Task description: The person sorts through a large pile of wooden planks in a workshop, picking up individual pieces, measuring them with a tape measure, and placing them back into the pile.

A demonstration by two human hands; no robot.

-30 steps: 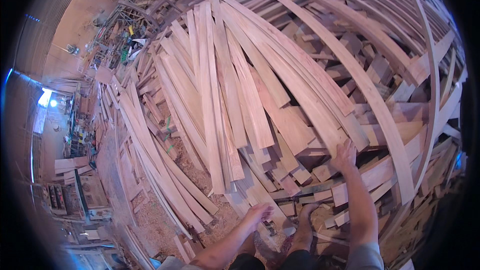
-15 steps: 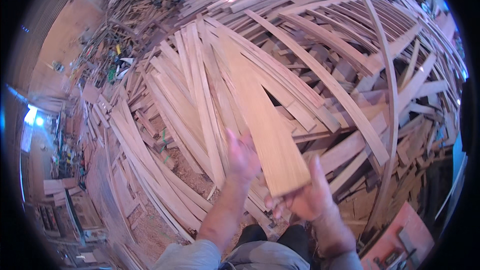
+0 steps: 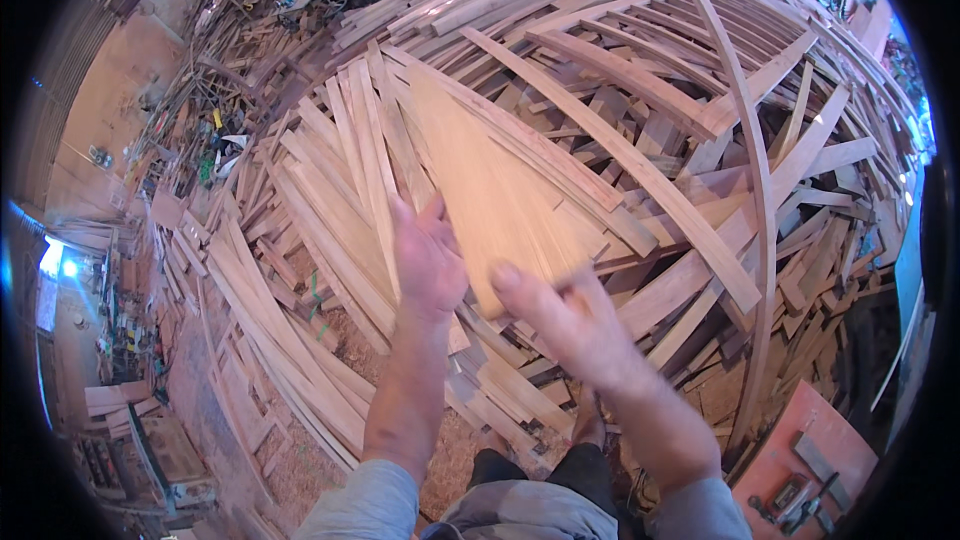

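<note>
Pale, flat board [image 3: 500, 200], smooth-looking on its upper face, held out over a loose fan of planks [image 3: 335, 190], near end toward the body, far end among the plank tips; cannot tell whether touching there.

Clamped at the near end by the right hand [image 3: 575, 325], with thumb on the top face and fingers mostly out of sight, apparently underneath. Set against the long left edge, farther along: left hand [image 3: 430, 260], not closed over the top; cannot tell how much grip underneath. Apart from each other, with board between.

Judged stiff, fairly light for its length, likely to dip at the far end if held only here. Probably not fragile; possibly slick with dust, splintery at sawn edges. Best taken by both long edges, nearer the middle.

Farther out: to the right, long curved strip [image 3: 766, 210] across a jumble of offcuts [image 3: 800, 290]. Lower right, orange-pink panel [image 3: 810, 415]. Underfoot, wood shavings [image 3: 455, 465].
</note>
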